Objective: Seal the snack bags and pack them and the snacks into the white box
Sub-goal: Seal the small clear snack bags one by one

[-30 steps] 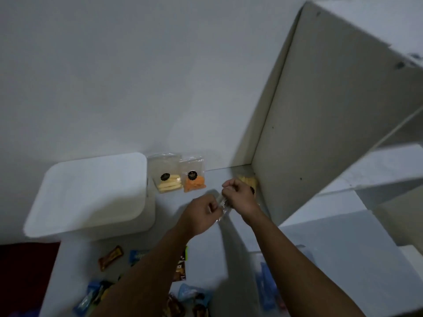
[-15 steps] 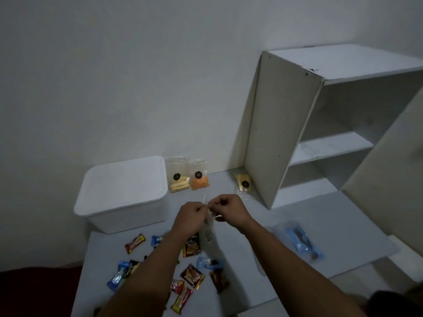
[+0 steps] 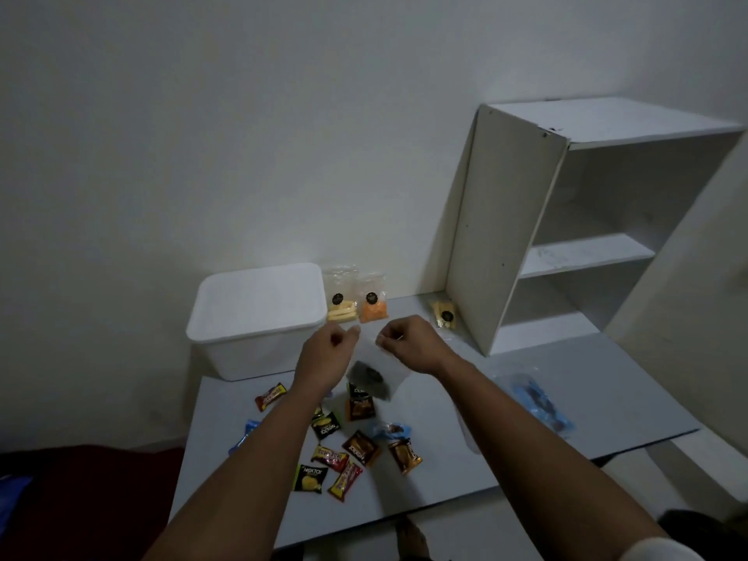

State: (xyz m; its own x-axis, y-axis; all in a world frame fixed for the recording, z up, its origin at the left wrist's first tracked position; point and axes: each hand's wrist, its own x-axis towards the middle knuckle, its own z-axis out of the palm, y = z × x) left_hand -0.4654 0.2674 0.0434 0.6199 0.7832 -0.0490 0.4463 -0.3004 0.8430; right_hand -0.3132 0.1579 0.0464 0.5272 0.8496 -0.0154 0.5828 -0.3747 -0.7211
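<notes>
Pinching the top corners of a clear floppy plastic snack bag (image 3: 374, 376) with dark contents, left hand (image 3: 328, 354) and right hand (image 3: 409, 344) held it above glossy wrapped snacks (image 3: 356, 451), near the lidded rectangular white plastic box (image 3: 259, 317).

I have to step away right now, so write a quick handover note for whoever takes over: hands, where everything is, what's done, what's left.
Hands: left hand and right hand each pinch a top corner of a clear bag with dark snacks inside, held above the table.
Where: white box at the back left, lid on. Two small bags, yellow and orange, lean against the wall beside it; a third lies by the shelf unit. Loose wrapped snacks are scattered at the front; a blue packet lies to the right.
Done: nothing visibly packed.
Left: seal the held bag, open the box, pack everything.
</notes>
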